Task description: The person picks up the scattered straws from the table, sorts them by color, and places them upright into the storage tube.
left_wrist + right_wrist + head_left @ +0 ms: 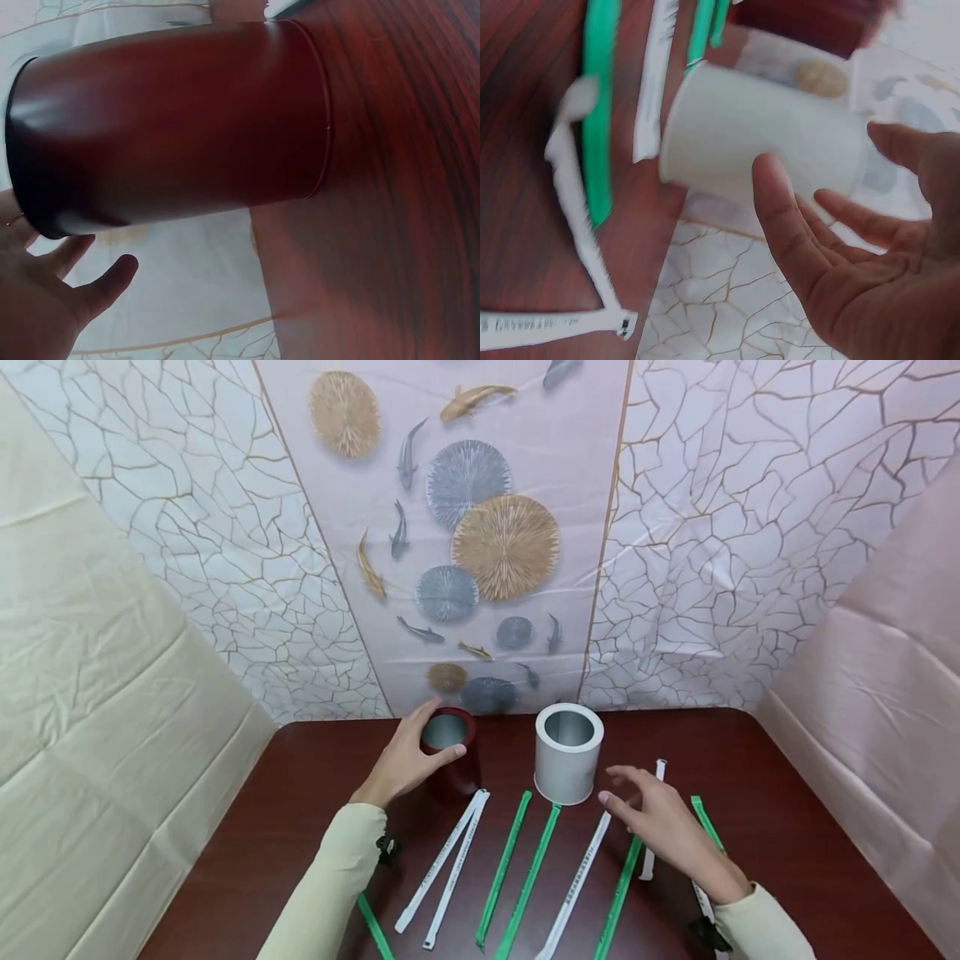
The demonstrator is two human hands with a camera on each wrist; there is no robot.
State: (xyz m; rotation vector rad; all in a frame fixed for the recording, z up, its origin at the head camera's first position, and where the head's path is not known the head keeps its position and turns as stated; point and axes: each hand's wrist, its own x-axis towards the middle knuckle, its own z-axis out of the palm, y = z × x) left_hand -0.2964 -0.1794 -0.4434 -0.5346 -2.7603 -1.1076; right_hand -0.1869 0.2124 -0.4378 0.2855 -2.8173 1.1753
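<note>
The dark red can stood upright toward the back of the table, in the span of the person's left hand. That hand was opened wide over the rim, the thumb across the near side and the fingers at the left and back; from the left wrist, fingers hung loosely beside the top, apart from the wall of the can. I couldn't tell whether any part of the hand touched the rim.

The white can stood upright to the right of the red one, a gap between them. The right hand was just beside it, on its right, the grip fairly wide, with loosely bent fingers and nothing between them.

Both cans were plain cylinders with open tops and grey, metallic-looking insides. The red wall had a smooth, soft sheen and a thin raised edge at the base; the white one looked matte, with a thick rounded rim. The tabletop was dark reddish brown with a streaky wood grain. In front of the cans lay narrow, flat green strips and white strips, the white ones bearing small dark print. Behind hung a slightly creased backdrop patterned with crackled lines, discs and fish.
</note>
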